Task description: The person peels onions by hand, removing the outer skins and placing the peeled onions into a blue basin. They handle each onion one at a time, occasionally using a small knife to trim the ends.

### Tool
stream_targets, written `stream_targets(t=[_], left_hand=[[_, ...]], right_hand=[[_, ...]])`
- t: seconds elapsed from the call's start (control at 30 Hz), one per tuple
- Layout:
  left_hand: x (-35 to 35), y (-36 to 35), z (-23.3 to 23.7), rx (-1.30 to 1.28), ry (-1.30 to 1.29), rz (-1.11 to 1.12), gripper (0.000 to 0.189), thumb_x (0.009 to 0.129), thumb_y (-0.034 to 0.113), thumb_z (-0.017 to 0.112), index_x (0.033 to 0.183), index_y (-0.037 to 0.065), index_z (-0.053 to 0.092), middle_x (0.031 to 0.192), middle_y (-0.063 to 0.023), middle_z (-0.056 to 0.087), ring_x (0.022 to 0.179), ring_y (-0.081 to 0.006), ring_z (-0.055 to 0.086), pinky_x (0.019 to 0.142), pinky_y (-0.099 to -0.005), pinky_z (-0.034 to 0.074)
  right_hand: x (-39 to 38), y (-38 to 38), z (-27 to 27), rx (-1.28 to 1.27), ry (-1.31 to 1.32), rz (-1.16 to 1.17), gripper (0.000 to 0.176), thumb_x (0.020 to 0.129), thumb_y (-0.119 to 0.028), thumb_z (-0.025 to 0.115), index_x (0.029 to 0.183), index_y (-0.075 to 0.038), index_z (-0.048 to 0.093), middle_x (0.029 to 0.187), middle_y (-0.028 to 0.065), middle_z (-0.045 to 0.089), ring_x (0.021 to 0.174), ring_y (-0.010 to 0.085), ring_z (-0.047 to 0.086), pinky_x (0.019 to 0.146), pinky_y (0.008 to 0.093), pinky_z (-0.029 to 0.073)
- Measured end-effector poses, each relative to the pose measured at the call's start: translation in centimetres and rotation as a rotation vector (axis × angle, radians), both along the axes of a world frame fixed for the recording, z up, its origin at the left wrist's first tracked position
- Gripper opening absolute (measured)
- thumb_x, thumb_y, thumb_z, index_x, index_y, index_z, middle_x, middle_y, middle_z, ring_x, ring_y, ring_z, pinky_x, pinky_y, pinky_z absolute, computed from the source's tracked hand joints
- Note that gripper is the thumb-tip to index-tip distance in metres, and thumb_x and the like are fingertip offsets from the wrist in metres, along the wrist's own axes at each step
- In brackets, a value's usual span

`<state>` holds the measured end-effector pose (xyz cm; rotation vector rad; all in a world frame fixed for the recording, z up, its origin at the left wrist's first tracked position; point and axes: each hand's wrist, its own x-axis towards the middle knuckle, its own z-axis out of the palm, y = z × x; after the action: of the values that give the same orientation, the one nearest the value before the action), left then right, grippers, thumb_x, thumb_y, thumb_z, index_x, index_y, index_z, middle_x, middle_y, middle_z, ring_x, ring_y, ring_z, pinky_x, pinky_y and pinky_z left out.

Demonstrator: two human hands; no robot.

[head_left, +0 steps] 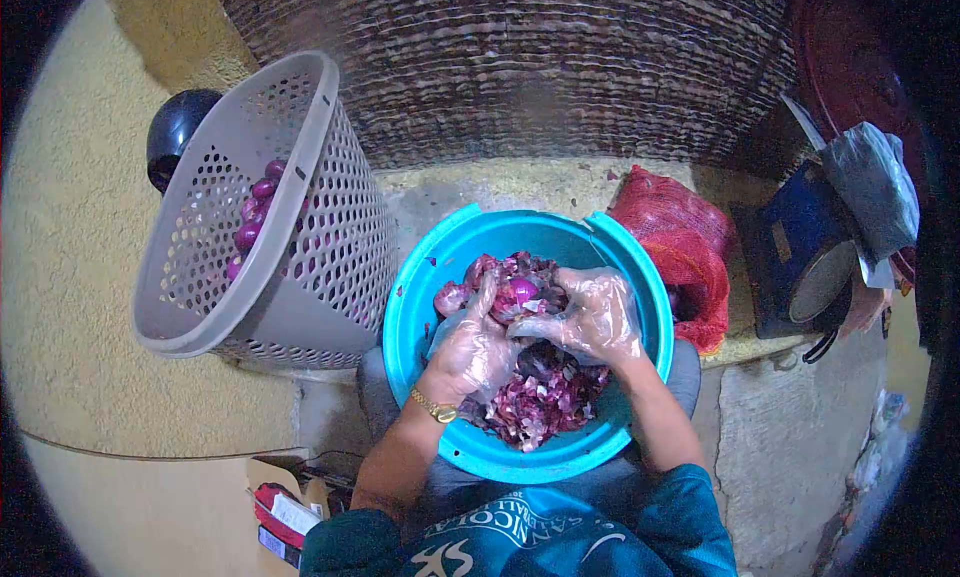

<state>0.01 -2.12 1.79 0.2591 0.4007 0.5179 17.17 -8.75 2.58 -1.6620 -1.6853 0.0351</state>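
Note:
Both of my hands wear clear plastic gloves and meet over a turquoise basin [406,317]. A shiny purple red onion [520,288] sits between them. My left hand [474,349] is curled round its left side, thumb pointing up. My right hand [592,317] is bent in from the right, its thumb just below the onion. Some fingertips are hidden under the gloves' glare and the onion. More onions and dark skins lie behind the hands in the basin. A heap of loose onion skins [545,409] lies nearer to me.
At left a tilted grey perforated basket [345,207] holds several peeled red onions [252,217]. A red mesh sack [675,242] stands behind the basin on the right, beside a blue weighing scale [795,242] with plastic bags [872,192] on it. A cardboard box [270,474] is low at left.

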Motion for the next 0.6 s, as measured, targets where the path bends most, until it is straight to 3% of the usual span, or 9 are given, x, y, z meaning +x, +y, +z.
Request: stream_targets(t=[0.3,0.37,0.4,0.5,0.57,0.6], left_hand=[[-0.1,0.2,-0.4,-0.055,-0.056,-0.041,0.044,0.103,0.037,0.046,0.142,0.017,0.043,0.144,-0.0133,0.049,0.132,-0.0327,0.047,0.112,-0.0535,0.038],[-0.1,0.0,0.0,0.105,-0.022,-0.040,0.060,0.099,0.045,0.052,0.143,0.005,0.043,0.142,-0.0154,0.051,0.131,-0.0301,0.047,0.117,-0.0450,0.032],[0.0,-0.1,0.1,0.106,-0.021,-0.041,0.060,0.099,0.045,0.052,0.143,0.005,0.043,0.142,-0.0154,0.051,0.131,-0.0301,0.047,0.117,-0.0450,0.032],[0.0,-0.2,0.5,0.097,-0.008,-0.041,0.060,0.100,0.046,0.051,0.143,0.005,0.043,0.142,-0.0150,0.050,0.132,-0.0298,0.047,0.117,-0.0448,0.031],[0.0,-0.1,0.9,-0.009,0.008,-0.006,0.044,0.103,0.037,0.047,0.142,0.018,0.044,0.144,-0.0129,0.049,0.132,-0.0326,0.047,0.111,-0.0544,0.038],[0.0,-0.1,0.6,-0.010,0.009,-0.006,0.044,0.103,0.037,0.047,0.142,0.018,0.044,0.144,-0.0129,0.049,0.132,-0.0326,0.047,0.111,-0.0544,0.038]], right_hand=[[-0.3,-0.3,0.8,-0.046,-0.001,-0.033,0.060,0.064,-0.063,0.081,0.065,-0.008,0.060,0.060,0.0121,0.060,0.056,0.0323,0.063,0.054,0.0424,0.048],[-0.2,-0.2,0.6,-0.020,0.005,-0.043,0.060,0.065,-0.064,0.080,0.065,-0.007,0.060,0.060,0.0120,0.061,0.057,0.0322,0.064,0.054,0.0424,0.048],[-0.2,-0.2,0.4,-0.007,-0.003,-0.042,0.060,0.065,-0.064,0.080,0.065,-0.007,0.060,0.060,0.0119,0.061,0.057,0.0320,0.064,0.054,0.0424,0.048],[-0.2,-0.2,0.4,-0.021,-0.014,-0.040,0.059,0.065,-0.063,0.080,0.065,-0.007,0.060,0.059,0.0122,0.060,0.056,0.0319,0.063,0.053,0.0425,0.048],[-0.3,-0.1,0.5,-0.044,-0.018,-0.036,0.059,0.066,-0.063,0.080,0.065,-0.007,0.060,0.058,0.0125,0.059,0.055,0.0319,0.063,0.053,0.0426,0.048],[-0.2,-0.1,0.5,-0.085,-0.030,-0.031,0.060,0.067,-0.064,0.079,0.063,-0.007,0.060,0.057,0.0134,0.059,0.055,0.0325,0.063,0.053,0.0431,0.048]])
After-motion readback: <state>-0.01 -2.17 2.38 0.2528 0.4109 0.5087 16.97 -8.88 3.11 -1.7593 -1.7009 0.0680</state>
